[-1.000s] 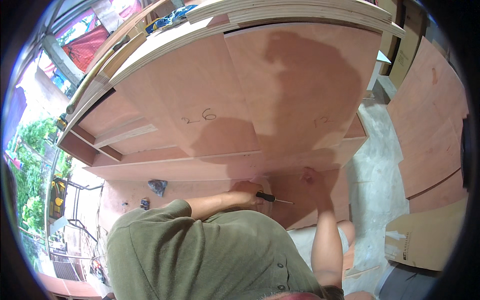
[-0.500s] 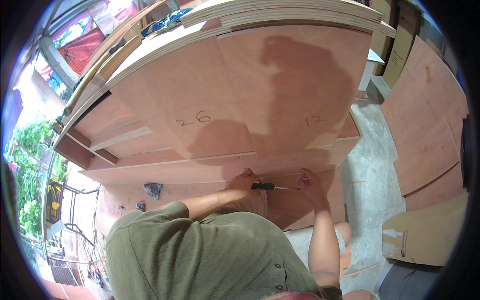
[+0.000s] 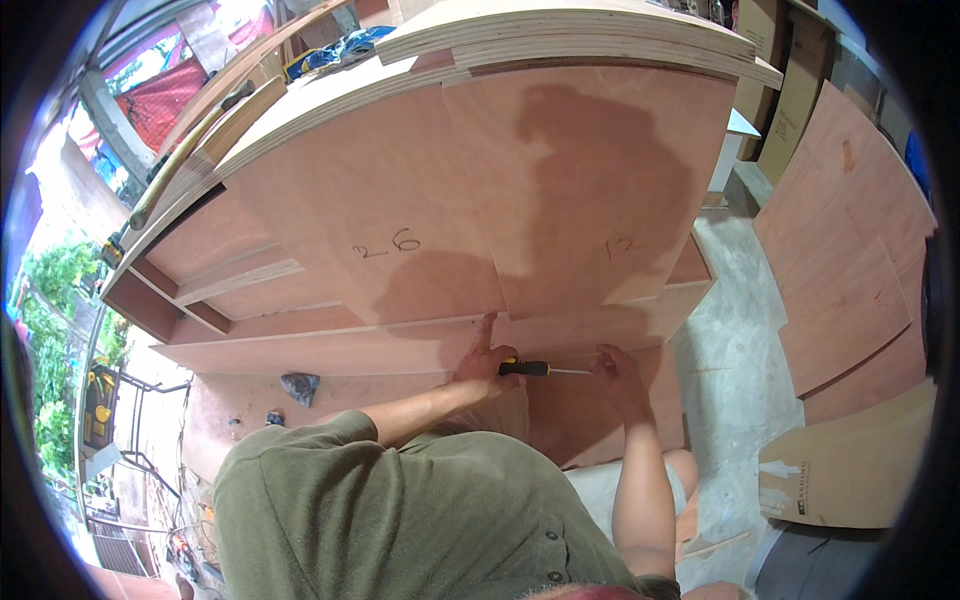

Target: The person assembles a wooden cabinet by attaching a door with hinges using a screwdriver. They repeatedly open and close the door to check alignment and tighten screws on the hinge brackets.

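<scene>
A screwdriver (image 3: 526, 368) with a black and yellow handle lies sideways in my left hand (image 3: 482, 362). Its handle is gripped there, while one finger points up to the lower edge of the upright plywood panel (image 3: 390, 200). The metal shaft points right and ends at my right hand (image 3: 620, 380). My right fingers are bent together around the tip; whether a small screw is between them is too small to tell. Both hands are low in front of the panel, over a plywood sheet (image 3: 570, 410).
Stacked plywood boards (image 3: 600, 40) top the large wooden piece. Left on the lower sheet lies a dark plastic bag (image 3: 300, 388). To the right, past the concrete floor (image 3: 735, 330), are leaning plywood sheets (image 3: 850, 240) and a cardboard box (image 3: 850, 465). A long wooden handle (image 3: 185, 165) rests upper left.
My left hand has extended a finger upward to the panel while keeping the screwdriver. My right hand has moved slightly, its fingers now closer about the screwdriver's tip. The view has shifted a little.
</scene>
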Demonstrator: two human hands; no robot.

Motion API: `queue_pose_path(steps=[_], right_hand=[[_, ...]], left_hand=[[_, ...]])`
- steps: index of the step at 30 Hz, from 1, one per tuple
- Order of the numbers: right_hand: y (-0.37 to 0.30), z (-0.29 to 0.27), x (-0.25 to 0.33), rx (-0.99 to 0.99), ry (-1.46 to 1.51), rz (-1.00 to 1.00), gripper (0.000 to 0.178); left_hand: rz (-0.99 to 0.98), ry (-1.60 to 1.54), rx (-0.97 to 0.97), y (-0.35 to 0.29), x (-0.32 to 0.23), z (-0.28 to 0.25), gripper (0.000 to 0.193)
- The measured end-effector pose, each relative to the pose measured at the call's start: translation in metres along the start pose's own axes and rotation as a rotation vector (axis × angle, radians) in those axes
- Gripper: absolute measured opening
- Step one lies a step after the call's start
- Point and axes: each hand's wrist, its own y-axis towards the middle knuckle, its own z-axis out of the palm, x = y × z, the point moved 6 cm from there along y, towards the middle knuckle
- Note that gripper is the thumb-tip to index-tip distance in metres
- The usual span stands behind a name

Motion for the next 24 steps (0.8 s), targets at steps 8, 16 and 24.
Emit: queue_pose_path(steps=[8,16,24], right_hand=[[-0.016,-0.017,-0.005,-0.057,0.015,0.005,0.029],[-0.046,-0.031,0.001,-0.063,-0.024,0.103,0.032],[-0.057,-0.037,0.002,-0.124,-0.075,0.063,0.032]], left_hand=[[0.002,-0.109,-0.010,0.019,-0.008,0.014,0.043],[0.084,-0.177,-0.160,0.013,-0.018,0.017,0.043],[0.038,-0.148,-0.122,0.010,-0.022,0.017,0.045]])
